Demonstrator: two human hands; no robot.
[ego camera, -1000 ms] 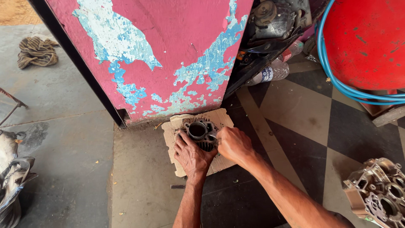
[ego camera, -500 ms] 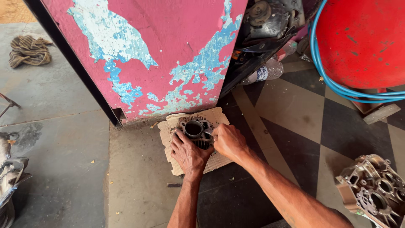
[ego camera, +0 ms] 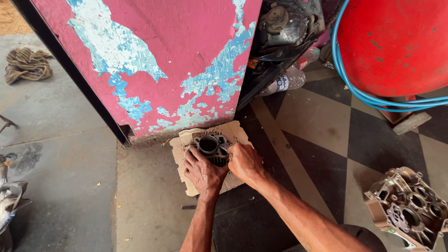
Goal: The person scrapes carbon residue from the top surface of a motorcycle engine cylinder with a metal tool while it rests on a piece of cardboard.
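A dark finned engine cylinder with a round bore stands on a piece of cardboard on the floor, in front of a peeling pink door panel. My left hand grips the cylinder's near left side. My right hand is closed against its right side; what the fingers hold is hidden.
A grey metal engine casing lies at the lower right on the chequered tiles. A red tank with a blue hose stands at the upper right. A plastic bottle and dark engine parts lie behind the door. A striped rag sits at the far left.
The view has drifted, so everything sits slightly further left and down. Both hands stay on the cylinder with hardly any change in grip.
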